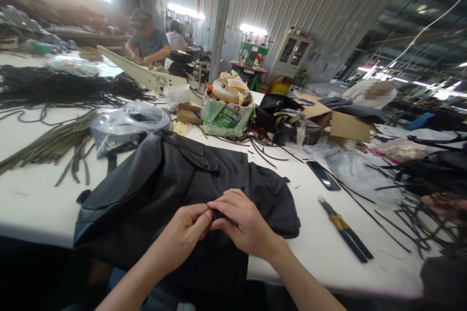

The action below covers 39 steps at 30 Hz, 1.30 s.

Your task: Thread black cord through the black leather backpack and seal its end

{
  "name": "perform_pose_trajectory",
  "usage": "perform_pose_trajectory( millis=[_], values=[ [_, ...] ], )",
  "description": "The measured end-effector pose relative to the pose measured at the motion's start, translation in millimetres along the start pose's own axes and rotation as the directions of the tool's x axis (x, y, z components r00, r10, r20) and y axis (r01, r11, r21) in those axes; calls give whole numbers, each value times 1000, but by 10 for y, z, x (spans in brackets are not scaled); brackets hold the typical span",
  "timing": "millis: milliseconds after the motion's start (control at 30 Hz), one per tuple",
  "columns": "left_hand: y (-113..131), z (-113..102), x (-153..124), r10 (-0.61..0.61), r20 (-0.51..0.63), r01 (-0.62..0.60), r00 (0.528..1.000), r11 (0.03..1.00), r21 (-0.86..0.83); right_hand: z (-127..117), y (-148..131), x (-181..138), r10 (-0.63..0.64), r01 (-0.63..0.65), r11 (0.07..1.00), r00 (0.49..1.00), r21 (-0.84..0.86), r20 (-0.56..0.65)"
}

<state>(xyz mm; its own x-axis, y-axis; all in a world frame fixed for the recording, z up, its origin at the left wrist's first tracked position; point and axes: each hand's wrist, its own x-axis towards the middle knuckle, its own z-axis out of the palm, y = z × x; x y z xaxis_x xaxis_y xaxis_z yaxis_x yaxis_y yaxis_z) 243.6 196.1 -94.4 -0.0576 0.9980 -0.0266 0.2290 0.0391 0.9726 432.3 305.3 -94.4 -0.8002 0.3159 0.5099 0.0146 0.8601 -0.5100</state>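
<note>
A black bag (138,204), which looks like a backpack with straps and a buckle (214,170), lies flat on the white table and hangs over its front edge. My left hand (184,228) is closed in a pinch over the bag's lower middle. Close against it, my right hand (244,221) curls its fingers and thumb around a small black piece (219,215) at the bag. The fingertips meet there and hide most of this piece, so its kind cannot be made out.
Pliers (343,228) and a phone (323,175) lie to the right, among loose black cords (379,228). Behind the bag stand a green box of tape rolls (228,116), a plastic bag (129,124) and cardboard (346,126). Strips (54,143) lie left. A co-worker (148,39) sits across.
</note>
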Motion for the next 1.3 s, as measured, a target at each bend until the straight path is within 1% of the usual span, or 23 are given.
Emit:
perform_pose_trajectory(
  millis=[67, 100, 200, 267, 333, 400, 500, 533, 567, 667, 733, 867, 1000, 1067, 1200, 1267, 1300],
  values=[
    [-18, -8, -3, 37, -16, -37, 999, 999, -22, 19, -21, 23, -7, 8, 999, 998, 33, -54],
    [-32, 3, -1, 54, -43, -55, 998, 998, -20, 29, -32, 32, -6, 9, 999, 997, 37, -74],
    [-58, 52, 11, 102, -153, -97, 983, 994, 41, 45, -49, 47, -10, 10, 1000, 995, -4, -103],
    [-49, 52, 15, 137, -254, -116, 958, 989, 97, 38, -39, 44, -14, 6, 997, 994, -72, -108],
    [-25, 13, 14, 169, -368, -123, 914, 982, 145, 19, -13, 32, -8, -9, 990, 993, -140, -117],
    [1, -39, 8, 201, -445, -131, 873, 974, 184, 2, 18, 11, 1, -23, 984, 992, -179, -124],
    [26, -73, -5, 247, -474, -149, 845, 961, 235, 3, 65, -35, 15, -42, 975, 992, -218, -123],
    [30, -68, -10, 259, -495, -148, 829, 956, 252, 11, 80, -56, 21, -51, 969, 992, -240, -123],
    [33, -60, -14, 267, -530, -138, 805, 953, 270, 22, 96, -80, 28, -62, 963, 991, -264, -128],
    [34, -37, -24, 280, -645, -86, 711, 945, 315, 56, 150, -172, 45, -95, 942, 986, -321, -158],
    [29, -35, -26, 293, -682, -69, 670, 939, 337, 72, 190, -247, 61, -118, 934, 983, -337, -175],
    [26, -46, -20, 311, -694, -65, 649, 932, 357, 101, 267, -393, 112, -174, 920, 975, -352, -190],
    [72, -48, -10, 298, -739, -34, 605, 936, 350, 139, 313, -487, 138, -212, 909, 966, -358, -220],
    [101, -40, -7, 309, -742, -38, 595, 933, 358, 155, 325, -509, 142, -226, 906, 959, -357, -247],
    [124, -43, 5, 332, -723, -70, 606, 928, 367, 164, 335, -526, 176, -262, 911, 945, -319, -275],
    [108, -73, 18, 290, -711, -68, 640, 944, 323, 156, 332, -533, 212, -278, 925, 943, -257, -258],
    [90, -96, 24, 254, -696, -63, 671, 955, 288, 148, 330, -538, 238, -293, 931, 939, -217, -248]
  ],
)
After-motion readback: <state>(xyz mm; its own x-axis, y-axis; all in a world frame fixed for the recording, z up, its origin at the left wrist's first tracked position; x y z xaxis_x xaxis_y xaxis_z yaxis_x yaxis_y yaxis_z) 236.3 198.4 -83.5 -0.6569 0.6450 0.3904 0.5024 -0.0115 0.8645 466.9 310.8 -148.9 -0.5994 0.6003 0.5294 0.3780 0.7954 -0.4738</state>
